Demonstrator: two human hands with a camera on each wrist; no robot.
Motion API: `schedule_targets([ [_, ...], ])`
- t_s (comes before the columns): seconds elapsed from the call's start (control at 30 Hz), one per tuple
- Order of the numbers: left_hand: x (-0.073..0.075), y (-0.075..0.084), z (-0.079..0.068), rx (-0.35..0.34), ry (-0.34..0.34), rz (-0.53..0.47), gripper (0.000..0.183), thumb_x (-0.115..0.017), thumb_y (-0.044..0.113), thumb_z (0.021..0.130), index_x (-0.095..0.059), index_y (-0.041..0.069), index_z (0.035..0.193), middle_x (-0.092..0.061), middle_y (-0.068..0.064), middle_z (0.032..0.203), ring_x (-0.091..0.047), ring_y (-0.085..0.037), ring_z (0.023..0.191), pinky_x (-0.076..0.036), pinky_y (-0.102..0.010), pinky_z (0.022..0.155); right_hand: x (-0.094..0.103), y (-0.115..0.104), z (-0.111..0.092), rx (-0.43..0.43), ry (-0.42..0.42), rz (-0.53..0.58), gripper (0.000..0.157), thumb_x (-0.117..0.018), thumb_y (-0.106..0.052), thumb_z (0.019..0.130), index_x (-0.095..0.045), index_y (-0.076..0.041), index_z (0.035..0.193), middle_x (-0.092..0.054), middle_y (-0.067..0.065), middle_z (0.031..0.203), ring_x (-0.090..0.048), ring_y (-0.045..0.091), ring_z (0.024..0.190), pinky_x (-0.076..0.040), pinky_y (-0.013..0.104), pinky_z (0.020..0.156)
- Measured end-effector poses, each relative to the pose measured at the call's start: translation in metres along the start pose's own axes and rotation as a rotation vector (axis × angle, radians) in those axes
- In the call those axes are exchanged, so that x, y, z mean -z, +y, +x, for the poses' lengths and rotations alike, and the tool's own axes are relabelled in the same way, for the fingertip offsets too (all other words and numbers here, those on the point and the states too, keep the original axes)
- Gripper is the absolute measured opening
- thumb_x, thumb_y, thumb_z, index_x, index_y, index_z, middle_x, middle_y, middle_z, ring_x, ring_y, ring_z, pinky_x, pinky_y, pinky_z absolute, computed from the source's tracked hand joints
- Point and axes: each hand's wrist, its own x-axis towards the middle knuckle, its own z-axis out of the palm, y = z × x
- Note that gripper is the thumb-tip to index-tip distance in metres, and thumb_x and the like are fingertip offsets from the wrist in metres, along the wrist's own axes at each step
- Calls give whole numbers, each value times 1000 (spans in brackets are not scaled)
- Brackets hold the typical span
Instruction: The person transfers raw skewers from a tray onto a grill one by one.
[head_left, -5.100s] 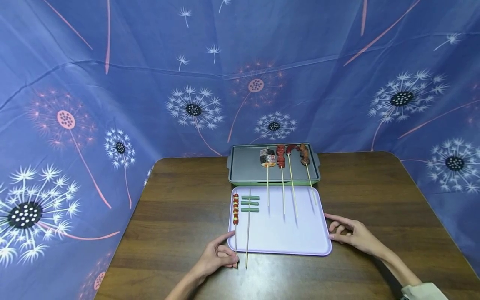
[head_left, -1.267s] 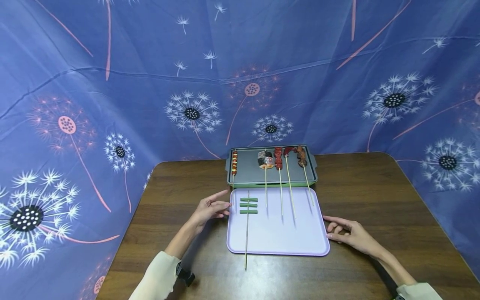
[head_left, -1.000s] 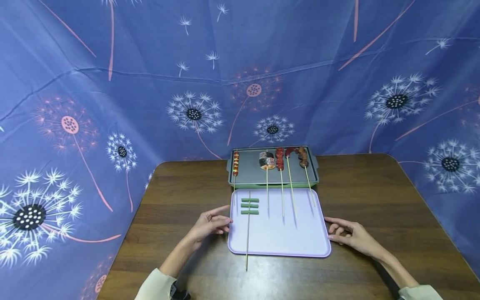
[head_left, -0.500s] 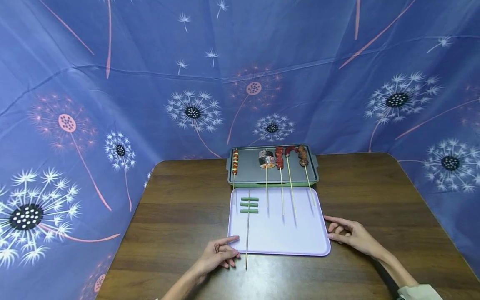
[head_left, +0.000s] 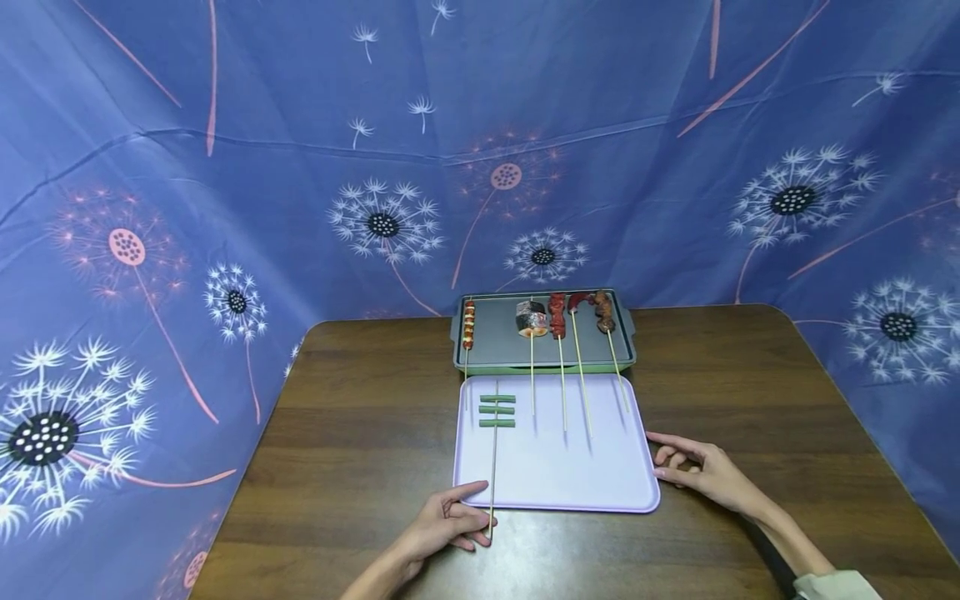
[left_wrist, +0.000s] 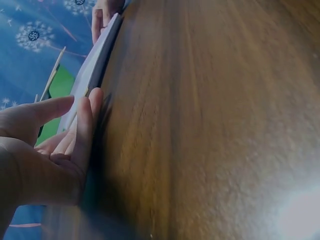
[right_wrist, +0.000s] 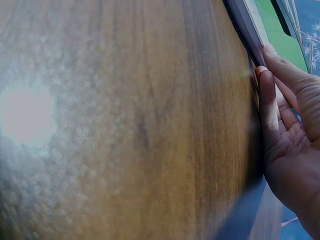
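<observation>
My left hand (head_left: 448,527) is at the near end of a skewer of green bean pieces (head_left: 497,410) lying on a lilac tray (head_left: 570,487). The stick end lies between thumb and fingers; in the left wrist view a gap shows between thumb (left_wrist: 60,106) and fingertips. My right hand (head_left: 705,471) rests at the tray's right edge, thumb and index finger touching it, other fingers loosely bent. In the right wrist view its thumb (right_wrist: 282,65) meets the tray rim. Behind the tray, a grey grill plate (head_left: 495,354) holds a red-and-yellow skewer (head_left: 468,325).
Also on the grill lie a sushi-roll-like skewer (head_left: 532,319), a red meat skewer (head_left: 557,317), a dark red curled skewer (head_left: 577,302) and a brown meat skewer (head_left: 604,312). Their sticks reach over the tray. A blue dandelion cloth (head_left: 300,208) hangs behind the wooden table (head_left: 360,417).
The red-and-yellow skewer went from the tray to the grill, and my left hand let it go. That hand then came back and right to the green bean skewer's stick. My right hand stayed.
</observation>
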Motion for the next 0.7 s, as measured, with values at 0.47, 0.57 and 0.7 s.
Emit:
schedule_targets([
  [0.47,-8,1,3,32,-1,-53,72,-75,4,90,-39,-9,151,-79,-16,99,-75,-12,74,-59,-19,64,-2,0,0,3,2,2,48,-73,3,90,-57,12,134,-67,8,94,-61,1,72,-50,23,54],
  [0.57,-9,1,4,32,-3,-71,75,-76,3,89,-37,-9,152,-80,-8,93,-75,-12,74,-59,-19,65,-1,0,0,11,2,3,48,-73,3,90,-57,13,134,-67,9,94,-61,1,72,-50,23,54],
  [0.7,-10,1,5,23,-21,-104,75,-75,1,89,-36,-9,152,-78,2,88,-74,-9,73,-59,-17,67,-1,1,0,9,1,-2,49,-73,3,90,-57,12,134,-67,10,94,-62,1,73,-51,23,55],
])
